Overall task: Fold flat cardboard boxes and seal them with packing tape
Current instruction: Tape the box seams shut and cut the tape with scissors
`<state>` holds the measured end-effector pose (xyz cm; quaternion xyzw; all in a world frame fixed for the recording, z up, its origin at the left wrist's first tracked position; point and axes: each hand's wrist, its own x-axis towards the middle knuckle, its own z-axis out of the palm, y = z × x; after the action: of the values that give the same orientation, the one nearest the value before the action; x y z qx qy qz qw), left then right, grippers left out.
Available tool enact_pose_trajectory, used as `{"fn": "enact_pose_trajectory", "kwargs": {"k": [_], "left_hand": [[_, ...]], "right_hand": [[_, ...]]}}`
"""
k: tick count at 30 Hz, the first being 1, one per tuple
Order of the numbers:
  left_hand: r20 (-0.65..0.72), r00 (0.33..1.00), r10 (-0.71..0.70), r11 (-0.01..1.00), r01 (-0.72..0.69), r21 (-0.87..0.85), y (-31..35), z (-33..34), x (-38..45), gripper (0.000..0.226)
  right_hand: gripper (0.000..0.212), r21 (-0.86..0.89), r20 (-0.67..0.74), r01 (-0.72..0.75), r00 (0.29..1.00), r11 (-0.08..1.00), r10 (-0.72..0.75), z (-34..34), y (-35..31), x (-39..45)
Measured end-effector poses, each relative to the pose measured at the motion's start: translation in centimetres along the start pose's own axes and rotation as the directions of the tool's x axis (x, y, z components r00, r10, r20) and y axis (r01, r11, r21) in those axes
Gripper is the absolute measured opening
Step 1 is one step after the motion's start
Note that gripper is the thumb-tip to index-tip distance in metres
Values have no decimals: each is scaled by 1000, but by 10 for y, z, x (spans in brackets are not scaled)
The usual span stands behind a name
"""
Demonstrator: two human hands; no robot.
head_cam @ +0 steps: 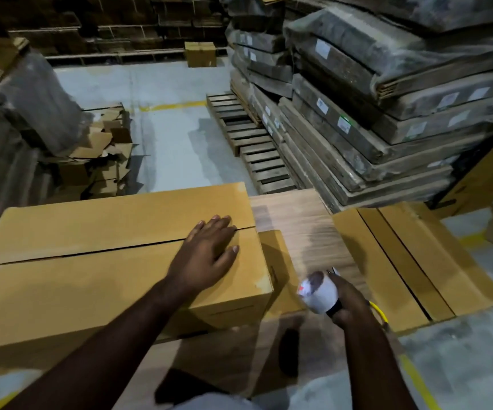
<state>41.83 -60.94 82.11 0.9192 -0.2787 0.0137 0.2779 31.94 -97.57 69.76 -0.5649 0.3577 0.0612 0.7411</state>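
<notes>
The right grip is curled round the handle of a tape dispenser, its roll blurred, so the cutting edge is hard to make out; it hangs just off the right end of the folded box, probably ready to start a strip there. The left grip lies flat with straight fingers across the seam near that end, apparently pressing both top flaps level for taping. The box sits on a stack of flat cardboard; its left end is cut off. Beyond, to the right, lies another flattened carton. Farther back stand wrapped bundles on pallets.
</notes>
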Motion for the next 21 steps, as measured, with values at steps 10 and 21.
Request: {"fn": "enact_pose_trajectory", "kwargs": {"k": [10, 21], "left_hand": [[143, 956, -256, 705, 286, -648, -7, -53, -18, 48], [84, 872, -482, 414, 311, -856, -75, -121, -58, 21]], "right_hand": [[12, -136, 426, 435, 837, 890, -344, 180, -130, -112], [22, -320, 603, 362, 791, 876, -106, 347, -97, -126]]}}
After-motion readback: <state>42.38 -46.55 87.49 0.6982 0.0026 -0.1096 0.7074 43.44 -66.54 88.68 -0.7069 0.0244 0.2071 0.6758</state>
